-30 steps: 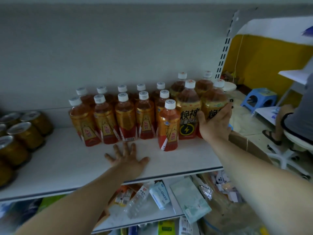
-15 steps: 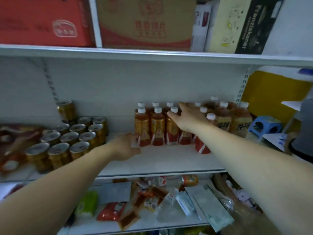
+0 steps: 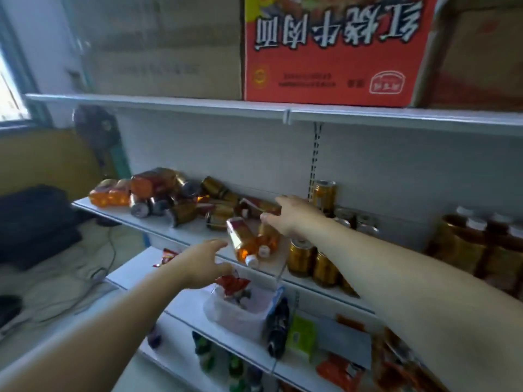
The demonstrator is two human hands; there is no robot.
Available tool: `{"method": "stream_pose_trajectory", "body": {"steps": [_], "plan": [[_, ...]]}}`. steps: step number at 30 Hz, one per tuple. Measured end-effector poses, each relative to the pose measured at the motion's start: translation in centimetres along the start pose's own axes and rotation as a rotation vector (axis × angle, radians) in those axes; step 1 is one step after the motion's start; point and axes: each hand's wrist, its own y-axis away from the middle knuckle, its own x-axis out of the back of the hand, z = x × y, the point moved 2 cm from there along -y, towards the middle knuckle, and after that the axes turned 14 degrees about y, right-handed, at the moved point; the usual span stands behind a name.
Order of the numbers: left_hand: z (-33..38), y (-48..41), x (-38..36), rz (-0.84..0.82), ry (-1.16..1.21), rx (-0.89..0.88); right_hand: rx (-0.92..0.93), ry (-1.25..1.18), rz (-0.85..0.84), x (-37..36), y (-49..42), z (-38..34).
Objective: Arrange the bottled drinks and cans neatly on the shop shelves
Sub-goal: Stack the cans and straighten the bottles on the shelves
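Two bottles point(image 3: 244, 244) on their sides on the shelf point(image 3: 195, 232), right at its front edge. Caps toward the camera, bases toward the back wall, long axes front-to-back, slightly slanted. Right hand point(image 3: 294, 217) above them, fingers point(image 3: 283, 200) spread wide, gripping nothing; contact unclear. Left hand point(image 3: 202, 264) in front of the edge, fingers point(image 3: 219, 244) straight, empty. To the left, toppled cans point(image 3: 181, 206) in a heap. To the right, upright cans point(image 3: 302, 258) just beside. Bare strip of shelf between heap and edge.
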Motion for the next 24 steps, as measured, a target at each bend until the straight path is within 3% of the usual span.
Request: {"method": "stream_pose_trajectory", "body": {"steps": [5, 15, 20, 24], "plan": [[-7.3, -1.7, 3.8, 0.065, -0.040, 0.133, 0.119, 0.033, -0.025, -2.6, -6.1, -7.1], [-15.8, -11.6, 11.0, 0.119, -0.093, 0.278, 0.158, -0.057, -0.099, -6.9, -20.6, -13.7], [-19.1, -15.8, 16.0, 0.221, -0.072, 0.319, 0.162, -0.114, -0.059, -6.6, -26.7, -16.9], [-21.3, -19.6, 19.6, 0.269, -0.098, 0.241, 0.168, -0.097, -0.028, -6.0, -30.9, -20.2]]}}
